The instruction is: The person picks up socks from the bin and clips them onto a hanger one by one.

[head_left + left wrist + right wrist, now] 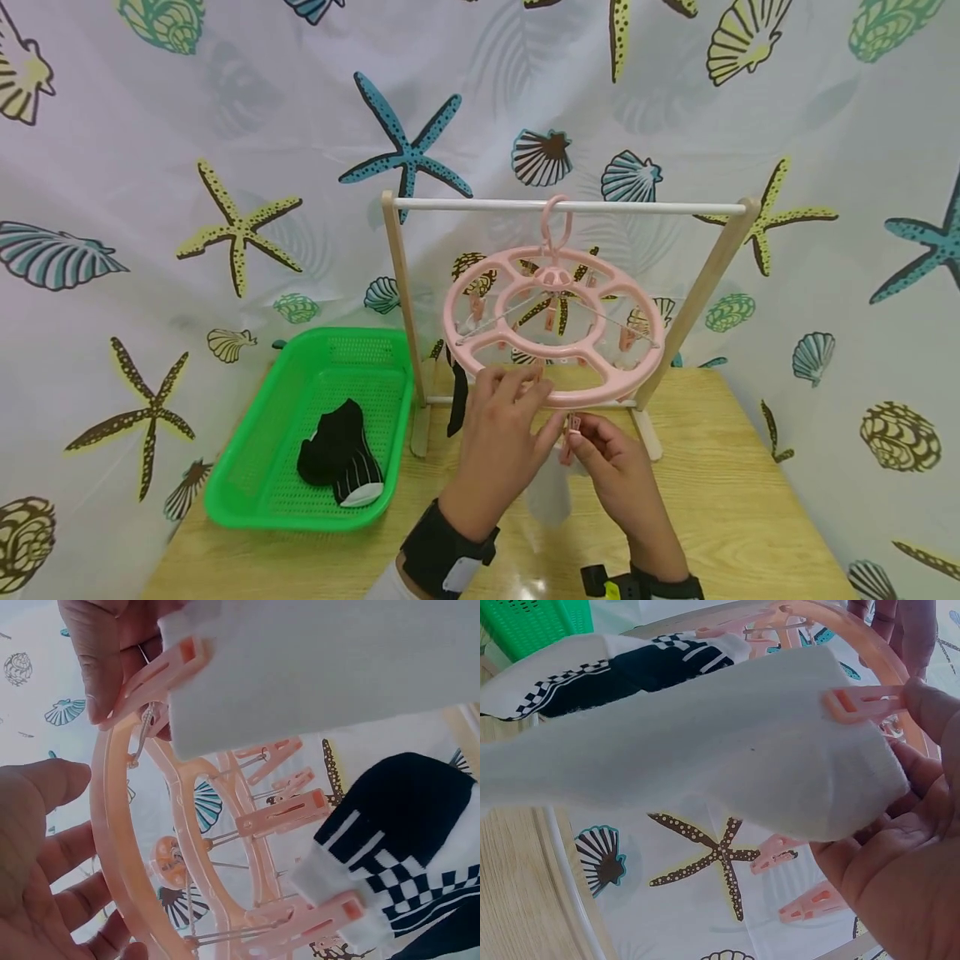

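Note:
A round pink clip hanger [480, 358] hangs from a white rail. With thumb and fingers my right hand [618, 475] pinches a pink clothespin [866, 703] at the hanger's near edge. The clothespin's mouth lies over the cuff of a white sock [727, 742], which hangs down; fingers of my right hand are behind that cuff. My left hand [498, 442] is at the hanger's rim, thumb apart from the fingers, fingertips by the rim in the left wrist view. Another clothespin [307, 926] holds a black-and-white checkered sock [405, 817] beside it.
A green basket [262, 518] stands on the wooden table [720, 500] at left, with black-and-white socks [341, 454] inside. The hanger's rack has wooden posts [693, 304] and a white rail [652, 208]. Behind it hangs a sea-patterned cloth [300, 100]. More clothespins [628, 337] dangle below the hanger.

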Demonstrator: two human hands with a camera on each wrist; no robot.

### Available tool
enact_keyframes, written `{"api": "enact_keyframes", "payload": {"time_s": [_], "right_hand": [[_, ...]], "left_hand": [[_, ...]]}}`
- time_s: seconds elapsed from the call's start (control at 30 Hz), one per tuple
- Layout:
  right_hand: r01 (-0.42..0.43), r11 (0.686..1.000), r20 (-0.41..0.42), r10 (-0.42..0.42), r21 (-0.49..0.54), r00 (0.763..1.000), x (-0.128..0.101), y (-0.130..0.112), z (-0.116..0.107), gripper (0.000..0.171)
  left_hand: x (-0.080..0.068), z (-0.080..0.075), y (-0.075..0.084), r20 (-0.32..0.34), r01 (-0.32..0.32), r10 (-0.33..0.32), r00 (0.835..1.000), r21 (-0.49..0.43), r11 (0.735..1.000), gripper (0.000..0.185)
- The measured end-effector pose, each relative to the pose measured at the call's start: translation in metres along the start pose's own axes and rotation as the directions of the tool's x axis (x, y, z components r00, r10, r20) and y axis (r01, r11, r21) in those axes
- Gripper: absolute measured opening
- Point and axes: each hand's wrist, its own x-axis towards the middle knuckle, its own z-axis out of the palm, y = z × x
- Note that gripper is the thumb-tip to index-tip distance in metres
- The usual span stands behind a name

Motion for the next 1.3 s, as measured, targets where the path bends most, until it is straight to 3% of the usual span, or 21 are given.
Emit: {"api": "enact_keyframes", "payload": {"time_s": [0.17,0.47,0.83,1.3], "right_hand": [[-0.015,1.0,-0.003,0.015,0.011,1.0,0.001,0.0,0.0,0.021],[-0.033,0.999,-0.02,0.033,-0.021,0.999,0.003,0.002,0.001,0.026],[-0.038,0.998,-0.04,0.036,-0.058,0.999,0.006,0.004,0.003,0.027],[-0.133,0.99,-0.075,0.129,-0.051,0.989,0.005,0.0,0.001,0.034]], "left_hand": [[0.001,-0.001,0.0,0.025,0.031,-0.031,0.999,0.022,0.999,0.029],[0.002,-0.002,-0.005,-0.012,0.057,-0.057,0.998,-0.019,0.998,0.027],[0.004,-0.005,-0.012,-0.06,0.017,-0.02,0.998,-0.051,0.999,0.028],[0.008,-0.008,-0.024,-0.083,0.018,-0.027,0.996,-0.106,0.994,0.024]]}}
